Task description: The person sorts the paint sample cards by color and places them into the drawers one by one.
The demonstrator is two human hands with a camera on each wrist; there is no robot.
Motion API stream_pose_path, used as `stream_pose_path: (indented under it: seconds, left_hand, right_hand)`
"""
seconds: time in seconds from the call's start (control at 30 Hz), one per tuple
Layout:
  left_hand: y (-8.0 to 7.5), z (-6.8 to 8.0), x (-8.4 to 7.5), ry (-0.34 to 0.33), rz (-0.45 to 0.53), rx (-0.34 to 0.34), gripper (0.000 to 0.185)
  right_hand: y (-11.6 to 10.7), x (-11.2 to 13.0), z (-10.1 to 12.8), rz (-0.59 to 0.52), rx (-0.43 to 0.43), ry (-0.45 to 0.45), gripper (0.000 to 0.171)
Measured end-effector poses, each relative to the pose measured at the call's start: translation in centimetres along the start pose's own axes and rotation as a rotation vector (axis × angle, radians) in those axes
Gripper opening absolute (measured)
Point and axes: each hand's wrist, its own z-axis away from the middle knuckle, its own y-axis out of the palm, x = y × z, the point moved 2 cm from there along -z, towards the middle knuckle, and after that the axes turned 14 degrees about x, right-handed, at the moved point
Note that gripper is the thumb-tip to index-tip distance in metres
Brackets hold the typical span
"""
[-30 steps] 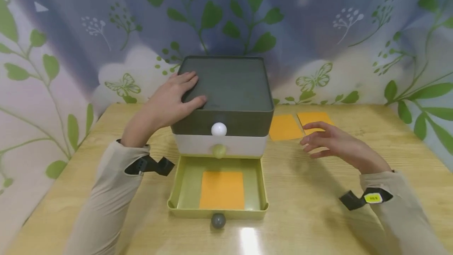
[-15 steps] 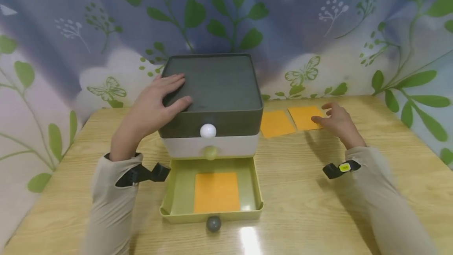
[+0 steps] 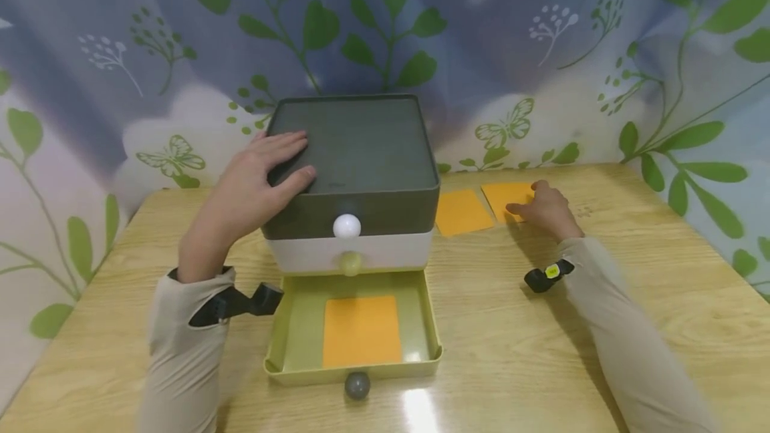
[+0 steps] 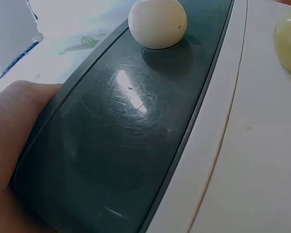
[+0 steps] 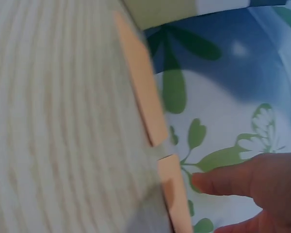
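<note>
A small drawer unit (image 3: 367, 146) with a dark grey top tier stands on the table. My left hand (image 3: 243, 182) rests on its top left edge, fingers straight. Its dark drawer front (image 4: 116, 131) with a white knob (image 4: 157, 24) fills much of the left wrist view. The bottom yellow-green drawer (image 3: 301, 326) is pulled out and holds an orange paper square (image 3: 361, 331). Right of the unit lie two more orange squares, a nearer one (image 3: 463, 212) and a farther one (image 3: 500, 196). My right hand (image 3: 549, 211) hovers at the farther square, thumb and fingers apart.
The wooden table (image 3: 481, 333) runs to a leaf-patterned curtain (image 3: 463, 52) close behind the unit. A grey knob (image 3: 357, 386) sticks out from the pulled-out drawer toward me. The middle white tier (image 3: 307, 252) has a yellow-green knob (image 3: 350, 263).
My right hand has reached forward from beside the squares to the farther one, lowering over its right side. The left hand stays on the unit. The head view has shifted slightly.
</note>
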Motion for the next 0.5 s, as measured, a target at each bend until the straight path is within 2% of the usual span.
stream_pose_path:
  seconds: [0.17, 0.23, 0.3, 0.4, 0.5]
  left_hand:
    - [0.1, 0.1, 0.0, 0.006, -0.007, 0.02, 0.057]
    - [0.1, 0.0, 0.0, 0.009, -0.008, 0.02, 0.057]
    - [0.1, 0.0, 0.1, 0.009, -0.007, 0.019, 0.057]
    - [0.1, -0.1, 0.2, 0.011, -0.008, 0.011, 0.057]
    - [0.0, -0.1, 0.3, 0.011, -0.004, 0.005, 0.057]
  right_hand:
    - [0.6, -0.4, -0.6, 0.082, -0.072, 0.069, 0.084]
    - [0.5, -0.7, -0.5, 0.094, -0.066, 0.081, 0.078]
    - [0.2, -1.0, -0.5, 0.086, -0.018, 0.086, 0.066]
    - [-0.5, -1.6, -0.3, 0.036, 0.074, 0.033, 0.052]
    - [-1.3, -1.9, 0.0, -0.119, 0.149, -0.007, 0.041]
